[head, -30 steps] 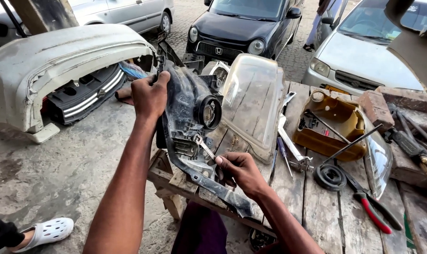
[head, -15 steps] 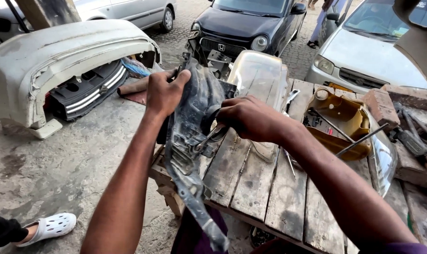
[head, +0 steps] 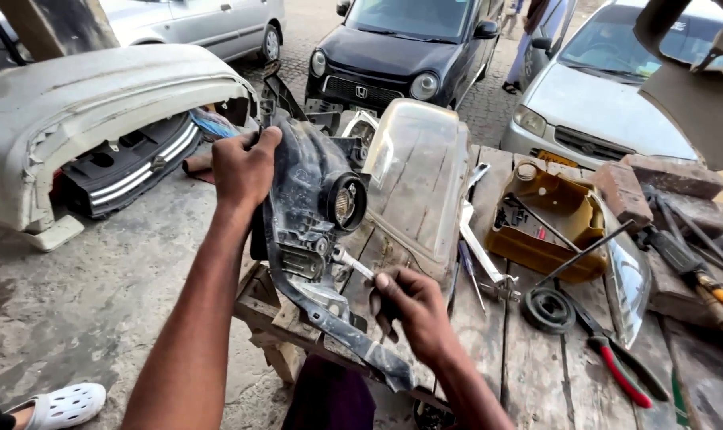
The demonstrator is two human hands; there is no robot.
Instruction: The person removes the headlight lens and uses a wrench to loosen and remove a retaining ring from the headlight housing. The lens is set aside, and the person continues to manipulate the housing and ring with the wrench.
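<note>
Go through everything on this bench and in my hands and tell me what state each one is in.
Headlight housing: upright on edge, lens off.
Left hand: gripping housing's top edge.
Right hand: holding screwdriver, tip at housing.
Clear lens: detached, lying on bench.
Red-handled pliers: lying flat.

Outdoors in daylight, a plank bench stands on stained concrete, with a detached white bumper at left and cars parked on paving behind.
</note>
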